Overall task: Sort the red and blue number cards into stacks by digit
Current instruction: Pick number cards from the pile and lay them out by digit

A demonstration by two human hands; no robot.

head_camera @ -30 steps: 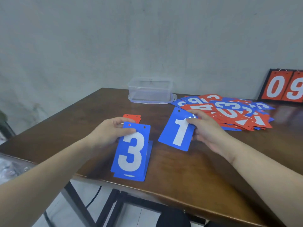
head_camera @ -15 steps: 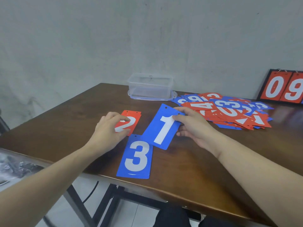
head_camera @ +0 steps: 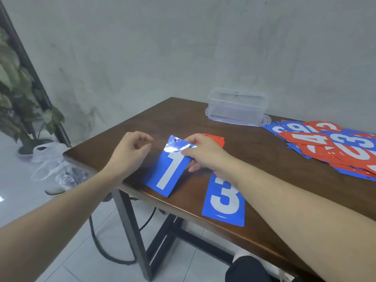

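The right hand (head_camera: 203, 153) pinches the blue 1 card (head_camera: 169, 169) near the table (head_camera: 254, 159) corner, the left hand (head_camera: 130, 151) hangs loose and empty, two small stacks are started, and the big mixed pile (head_camera: 333, 147) is unsorted.

Two bare forearms, no sleeves; dark trousers (head_camera: 250, 270).

A plain indoor room, more like a spare office or home corner than a workshop: a bare grey plastered wall (head_camera: 183, 47), pale glossy floor tiles (head_camera: 97, 251), a dark wooden bench on black metal legs (head_camera: 264, 159), a leafy green potted plant (head_camera: 18, 94) in the left corner, and a clear plastic storage box (head_camera: 237, 106).
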